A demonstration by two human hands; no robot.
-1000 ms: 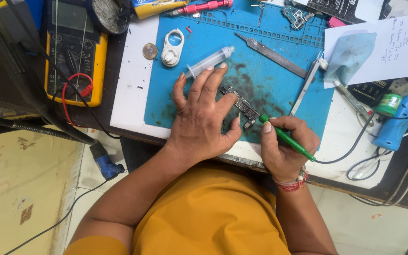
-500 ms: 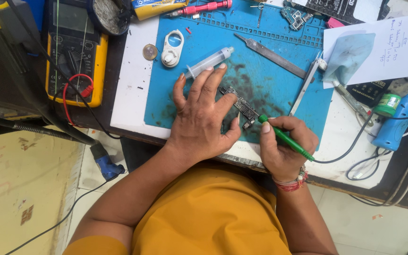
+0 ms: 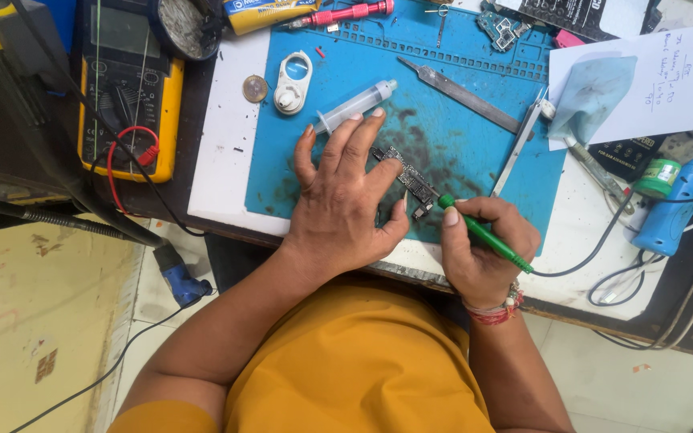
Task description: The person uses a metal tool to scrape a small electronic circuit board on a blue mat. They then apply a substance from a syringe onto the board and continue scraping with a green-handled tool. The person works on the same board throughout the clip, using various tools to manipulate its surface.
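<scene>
Fingers of my left hand (image 3: 345, 200) lie spread and flat, pressing down on one end of a small dark circuit board (image 3: 407, 178) that rests on the blue mat (image 3: 475, 152). The board sticks out from under my fingertips toward my right hand (image 3: 479, 250). That hand is curled tight around a green-handled soldering tool (image 3: 487, 236), gripped like a pen, its front end meeting the near end of the board.

Just beyond my left fingertips lies a clear syringe (image 3: 356, 106), nearly touching them. Farther out from that hand sit a white oval plastic piece (image 3: 292, 82) and a coin (image 3: 254, 88) on the white surface (image 3: 222, 152). Well off to the left of it rests a yellow multimeter (image 3: 126, 104) with a red lead looped over it.

Beyond my right hand lie a flat metal pry tool (image 3: 460, 95) and a pair of tweezers (image 3: 516, 152). Farther right are a sheet of paper (image 3: 667, 80) carrying a pale blue cloth (image 3: 595, 92), and a blue corded tool (image 3: 675, 204). At the far edge of the mat lies a red screwdriver (image 3: 346, 14).
</scene>
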